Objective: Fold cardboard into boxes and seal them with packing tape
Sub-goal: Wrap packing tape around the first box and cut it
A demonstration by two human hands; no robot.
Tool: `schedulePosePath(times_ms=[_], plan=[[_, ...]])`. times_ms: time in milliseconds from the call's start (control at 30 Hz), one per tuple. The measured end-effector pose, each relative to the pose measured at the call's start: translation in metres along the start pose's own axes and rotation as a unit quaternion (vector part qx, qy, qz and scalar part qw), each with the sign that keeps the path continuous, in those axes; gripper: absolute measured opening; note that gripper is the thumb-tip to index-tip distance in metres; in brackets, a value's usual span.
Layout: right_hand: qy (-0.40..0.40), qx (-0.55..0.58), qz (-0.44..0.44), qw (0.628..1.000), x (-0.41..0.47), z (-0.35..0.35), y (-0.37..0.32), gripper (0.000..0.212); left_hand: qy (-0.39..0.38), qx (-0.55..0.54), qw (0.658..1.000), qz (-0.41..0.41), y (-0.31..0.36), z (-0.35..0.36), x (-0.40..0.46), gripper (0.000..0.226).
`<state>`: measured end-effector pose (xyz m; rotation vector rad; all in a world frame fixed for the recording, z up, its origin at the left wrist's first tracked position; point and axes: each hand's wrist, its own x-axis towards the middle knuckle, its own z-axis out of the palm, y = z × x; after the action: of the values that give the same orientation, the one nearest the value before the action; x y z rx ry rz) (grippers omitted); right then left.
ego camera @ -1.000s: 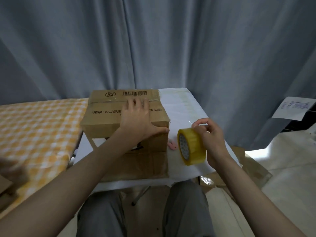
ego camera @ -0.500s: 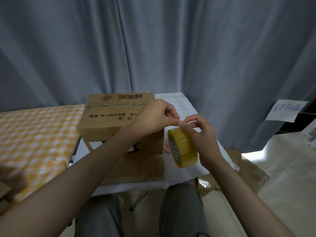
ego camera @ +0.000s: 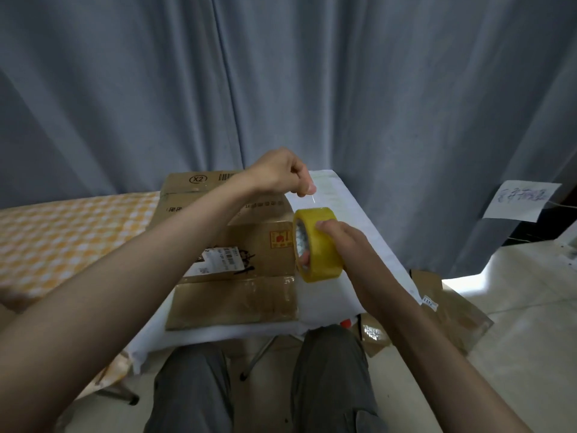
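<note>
A folded cardboard box (ego camera: 249,245) with a barcode and "X2" mark stands on the white table (ego camera: 352,220), one flap lying flat toward me. My right hand (ego camera: 346,242) grips a yellow roll of packing tape (ego camera: 318,245) beside the box's right side, a finger through its core. My left hand (ego camera: 281,175) is raised above the roll and pinches the tape's free end, with a short clear strip stretched between fingers and roll.
An orange checked cloth (ego camera: 68,232) covers a surface to the left. Flat cardboard pieces (ego camera: 449,307) lie on the floor at right. A grey curtain (ego camera: 312,89) hangs behind the table, with a paper note (ego camera: 521,200) pinned at right. My knees sit under the table's edge.
My left hand left the box top, met the roll and now pulls the tape end upward. The roll has moved closer to the box.
</note>
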<state>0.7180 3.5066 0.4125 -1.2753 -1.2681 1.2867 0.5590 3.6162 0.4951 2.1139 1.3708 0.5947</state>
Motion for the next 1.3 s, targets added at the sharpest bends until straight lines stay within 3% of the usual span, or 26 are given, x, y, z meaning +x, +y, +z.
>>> schedulePosePath(times_ms=[100, 367, 433, 667, 1100, 1300], plan=[[-0.045, -0.021, -0.045, 0.998, -0.008, -0.002, -0.009, 0.023, 0.004, -0.036, 0.999, -0.006, -0.006, -0.01, 0.01, 0.009], [-0.035, -0.03, -0.016, 0.999, -0.028, 0.004, 0.015, 0.027, 0.173, -0.027, 0.982, -0.068, -0.03, -0.053, 0.056, 0.007], [-0.049, -0.025, -0.01, 0.998, -0.028, 0.007, 0.017, 0.025, 0.174, -0.012, 0.981, -0.08, -0.04, -0.051, 0.068, 0.016], [-0.042, 0.031, -0.01, 0.999, -0.016, 0.017, 0.011, 0.027, 0.178, -0.037, 0.981, -0.067, -0.07, -0.028, 0.098, 0.007], [-0.048, 0.043, 0.015, 0.998, -0.005, 0.02, 0.019, 0.027, 0.165, 0.079, 0.981, -0.063, -0.103, -0.004, 0.12, 0.008], [-0.067, 0.042, 0.031, 0.996, -0.002, 0.021, 0.025, 0.028, 0.179, 0.078, 0.978, -0.07, -0.119, 0.007, 0.123, 0.012]])
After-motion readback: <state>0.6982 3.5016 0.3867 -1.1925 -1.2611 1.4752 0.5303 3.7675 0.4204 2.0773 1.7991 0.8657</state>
